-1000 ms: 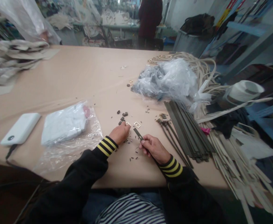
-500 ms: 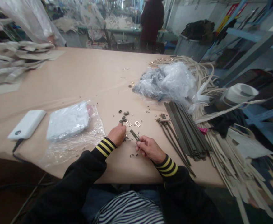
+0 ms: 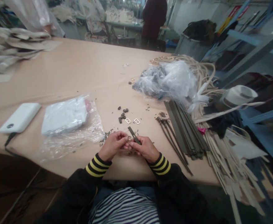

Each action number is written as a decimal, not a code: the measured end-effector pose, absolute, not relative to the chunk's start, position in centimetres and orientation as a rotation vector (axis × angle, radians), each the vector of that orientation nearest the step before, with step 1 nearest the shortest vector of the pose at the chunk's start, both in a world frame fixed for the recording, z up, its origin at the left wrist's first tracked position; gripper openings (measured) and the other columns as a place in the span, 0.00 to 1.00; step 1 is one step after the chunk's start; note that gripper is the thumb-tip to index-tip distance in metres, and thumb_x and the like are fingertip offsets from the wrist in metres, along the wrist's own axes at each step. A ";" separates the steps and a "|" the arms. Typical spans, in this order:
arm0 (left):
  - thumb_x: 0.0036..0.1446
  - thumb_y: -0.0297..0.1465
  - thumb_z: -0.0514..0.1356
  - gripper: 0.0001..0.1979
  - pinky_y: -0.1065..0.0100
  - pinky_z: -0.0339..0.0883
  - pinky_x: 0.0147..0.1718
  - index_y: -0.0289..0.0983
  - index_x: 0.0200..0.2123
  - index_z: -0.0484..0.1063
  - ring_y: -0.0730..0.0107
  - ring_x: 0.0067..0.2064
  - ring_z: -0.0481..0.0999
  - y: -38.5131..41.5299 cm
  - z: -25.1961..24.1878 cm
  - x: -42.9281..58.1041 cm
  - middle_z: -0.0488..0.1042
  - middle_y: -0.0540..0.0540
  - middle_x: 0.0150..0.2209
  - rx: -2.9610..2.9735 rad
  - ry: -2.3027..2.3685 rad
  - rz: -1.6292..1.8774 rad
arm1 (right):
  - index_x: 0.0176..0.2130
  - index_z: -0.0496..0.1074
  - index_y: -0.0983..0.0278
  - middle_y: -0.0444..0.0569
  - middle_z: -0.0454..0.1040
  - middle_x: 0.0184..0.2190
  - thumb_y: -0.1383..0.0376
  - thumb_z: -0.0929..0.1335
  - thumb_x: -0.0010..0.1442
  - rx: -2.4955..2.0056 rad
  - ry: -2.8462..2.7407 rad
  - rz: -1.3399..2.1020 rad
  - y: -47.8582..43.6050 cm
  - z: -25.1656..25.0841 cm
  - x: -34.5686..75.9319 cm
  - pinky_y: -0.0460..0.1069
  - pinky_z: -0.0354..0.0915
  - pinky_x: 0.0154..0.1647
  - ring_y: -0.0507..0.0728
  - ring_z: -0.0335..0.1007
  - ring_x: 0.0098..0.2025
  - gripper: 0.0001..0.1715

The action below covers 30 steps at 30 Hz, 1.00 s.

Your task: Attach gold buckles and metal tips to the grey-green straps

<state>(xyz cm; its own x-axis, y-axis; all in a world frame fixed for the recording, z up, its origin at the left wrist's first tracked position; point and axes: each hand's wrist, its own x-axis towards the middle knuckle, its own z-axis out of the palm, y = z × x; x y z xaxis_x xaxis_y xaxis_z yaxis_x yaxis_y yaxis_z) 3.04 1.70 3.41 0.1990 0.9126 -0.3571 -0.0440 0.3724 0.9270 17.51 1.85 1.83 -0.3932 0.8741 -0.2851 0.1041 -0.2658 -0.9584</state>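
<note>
My right hand (image 3: 145,148) pinches a thin dark strap (image 3: 134,134) whose free end points up and away from me. My left hand (image 3: 113,145) is closed beside it, fingertips meeting the right hand's at a small gold buckle (image 3: 129,139). Both hands hover just above the tan table (image 3: 80,74) near its front edge. Two more gold buckles (image 3: 132,120) and several small dark pieces (image 3: 122,114) lie just beyond my hands.
A bundle of dark straps (image 3: 183,130) lies to the right, with beige straps (image 3: 222,149) and crumpled plastic (image 3: 169,79) beyond. A white packet in a clear bag (image 3: 65,115) and a white power bank (image 3: 20,117) lie left. A person (image 3: 154,21) stands at the far end.
My left hand left the loose pieces on the table and came back to meet my right hand at the strap, carrying a buckle. Both hands drew nearer to me.
</note>
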 end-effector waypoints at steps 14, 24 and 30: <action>0.42 0.33 0.63 0.12 0.81 0.64 0.20 0.31 0.27 0.66 0.84 0.19 0.68 -0.5 2.9 1.9 0.70 0.54 0.18 0.639 1.124 0.928 | 0.26 0.65 0.68 0.42 0.68 0.19 0.58 0.66 0.49 -1.125 -1.314 1.944 1.2 1.6 17.6 0.41 0.42 0.12 0.42 0.49 0.13 0.13; 0.44 0.34 0.62 0.12 0.81 0.64 0.17 0.33 0.24 0.62 0.80 0.19 0.70 -1.6 3.1 2.3 0.71 0.53 0.18 0.649 1.053 0.890 | 0.29 0.64 0.65 0.35 0.57 0.13 0.57 0.66 0.49 -1.235 -1.309 1.783 1.2 1.8 17.4 0.41 0.43 0.12 0.44 0.48 0.13 0.14; 0.41 0.32 0.65 0.13 0.81 0.67 0.22 0.32 0.25 0.64 0.78 0.23 0.74 -2.2 3.3 3.4 0.75 0.47 0.23 0.440 1.017 1.029 | 0.29 0.64 0.66 0.36 0.58 0.15 0.58 0.67 0.48 -1.216 -1.380 1.727 1.1 1.5 17.4 0.41 0.46 0.13 0.44 0.48 0.14 0.14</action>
<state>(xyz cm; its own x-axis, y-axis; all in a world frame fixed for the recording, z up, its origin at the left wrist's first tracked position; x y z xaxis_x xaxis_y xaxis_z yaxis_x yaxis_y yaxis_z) 3.44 -2.21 3.30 0.1379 0.8636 -0.4849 -0.4951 0.4841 0.7214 17.38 1.06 1.55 -0.3931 0.8754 -0.2812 0.0814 -0.2715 -0.9590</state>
